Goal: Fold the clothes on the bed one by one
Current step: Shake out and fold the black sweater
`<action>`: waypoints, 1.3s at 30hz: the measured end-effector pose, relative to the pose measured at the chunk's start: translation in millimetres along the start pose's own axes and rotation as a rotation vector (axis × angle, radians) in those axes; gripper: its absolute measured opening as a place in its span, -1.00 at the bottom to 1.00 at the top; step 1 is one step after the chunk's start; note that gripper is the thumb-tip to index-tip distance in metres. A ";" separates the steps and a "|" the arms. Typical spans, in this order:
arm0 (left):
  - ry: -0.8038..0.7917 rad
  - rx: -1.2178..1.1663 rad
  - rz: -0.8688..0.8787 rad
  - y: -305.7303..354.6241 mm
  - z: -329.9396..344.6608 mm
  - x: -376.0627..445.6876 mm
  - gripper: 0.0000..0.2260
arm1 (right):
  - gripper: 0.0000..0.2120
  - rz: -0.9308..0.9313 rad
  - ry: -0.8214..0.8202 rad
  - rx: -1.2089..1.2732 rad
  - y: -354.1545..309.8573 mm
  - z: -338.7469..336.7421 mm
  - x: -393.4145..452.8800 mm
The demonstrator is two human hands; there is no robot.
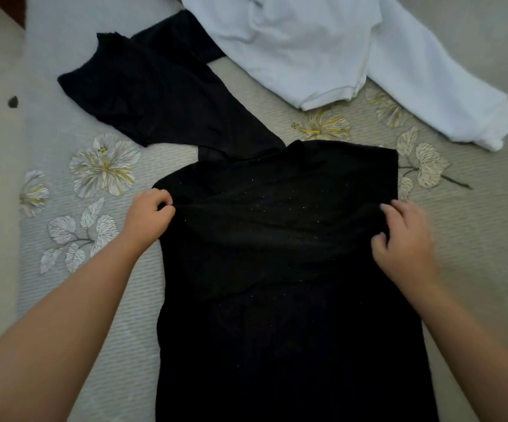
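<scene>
Pale floral bedding covers the bed (277,117), and on it lies a black garment (277,269) spread lengthwise toward the person, its upper part doubled over in a loose fold. At that fold's left edge the left hand (149,216) has its fingers curled tight, pinching the cloth; at the right edge the right hand (405,239) has its fingers (399,208) bent into the fabric, gripping it as well. Beyond the black garment and to its left sits a second dark piece (155,95), crumpled and unfolded, its near corner touching the black garment; beyond it to the right sprawls a white long-sleeved top (316,47), also unfolded. As I judge it, the task is at an early stage: the first fold of one item is in hand, nothing shows as finished, and two pieces wait. No basket, box or other container is in view
</scene>
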State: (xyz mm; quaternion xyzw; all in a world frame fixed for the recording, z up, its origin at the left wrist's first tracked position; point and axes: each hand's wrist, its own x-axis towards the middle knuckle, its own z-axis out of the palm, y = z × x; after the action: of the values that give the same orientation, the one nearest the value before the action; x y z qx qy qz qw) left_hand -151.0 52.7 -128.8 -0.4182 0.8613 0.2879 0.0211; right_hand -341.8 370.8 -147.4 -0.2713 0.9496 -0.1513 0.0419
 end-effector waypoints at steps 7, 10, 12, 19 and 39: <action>-0.187 -0.040 0.018 -7.5 -24.6 -5.8 -0.87 | -0.64 -0.153 -0.783 -0.444 -13.5 -11.9 67.1; -0.167 0.113 -0.024 -20.0 -27.0 0.9 -0.74 | -0.78 -0.166 -0.698 -0.192 -12.1 -26.3 78.8; -0.119 0.208 -0.061 -24.1 -24.3 7.3 -0.81 | -0.88 -0.107 -0.621 -0.130 -13.7 -31.7 87.9; 0.056 0.605 -0.109 2.8 12.2 25.7 -0.70 | -0.65 0.132 -0.402 -0.384 -18.5 -4.1 115.9; -0.032 0.519 0.172 -13.9 86.9 -54.0 -0.33 | -0.29 -0.144 -0.270 -0.271 6.3 52.8 16.8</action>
State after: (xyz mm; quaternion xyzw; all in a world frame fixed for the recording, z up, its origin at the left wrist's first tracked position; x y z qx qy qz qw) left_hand -123.5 128.9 -192.9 -0.3196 0.9382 0.0646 0.1164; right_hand -350.7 353.1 -199.5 -0.3594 0.9252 0.0132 0.1209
